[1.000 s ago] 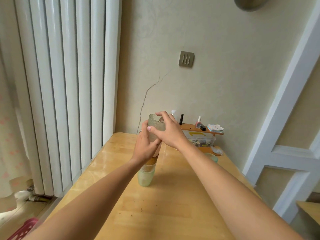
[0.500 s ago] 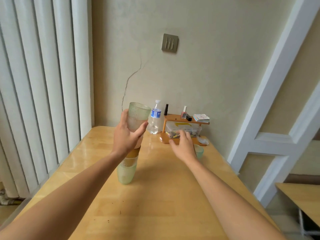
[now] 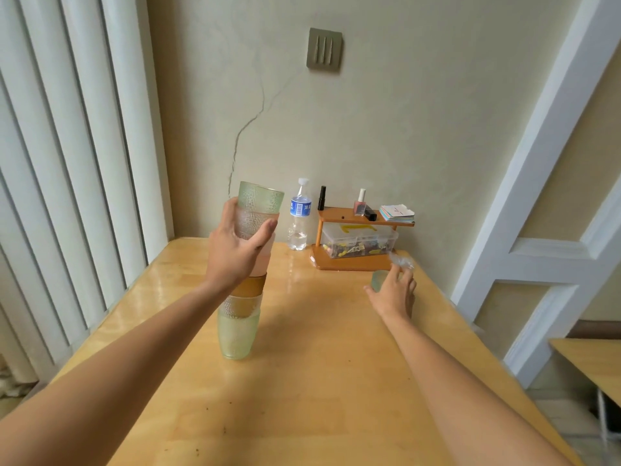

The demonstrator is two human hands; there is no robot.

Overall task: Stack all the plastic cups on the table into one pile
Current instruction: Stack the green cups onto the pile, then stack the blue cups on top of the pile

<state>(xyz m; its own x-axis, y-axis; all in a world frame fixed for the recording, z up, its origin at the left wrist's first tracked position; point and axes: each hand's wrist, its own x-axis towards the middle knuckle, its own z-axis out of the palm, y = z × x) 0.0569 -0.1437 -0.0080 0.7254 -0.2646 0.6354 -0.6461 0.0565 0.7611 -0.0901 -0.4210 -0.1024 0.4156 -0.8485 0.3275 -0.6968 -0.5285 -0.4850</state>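
Note:
A tall stack of textured plastic cups stands upright on the wooden table, with green, clear, amber and pink cups nested in it. My left hand wraps around the upper part of the stack, just under the green top cup. A single small green cup stands at the far right of the table. My right hand is at that cup with fingers spread around it; I cannot tell whether they grip it.
At the back stand a water bottle and a small orange shelf with a clear box, nail polish and cards. The wall is behind, blinds on the left, a white door frame on the right. The table's right edge is near my right hand.
My right hand left the stack and moved right, reaching the lone green cup. My left hand kept its hold on the stack. The camera view shifted.

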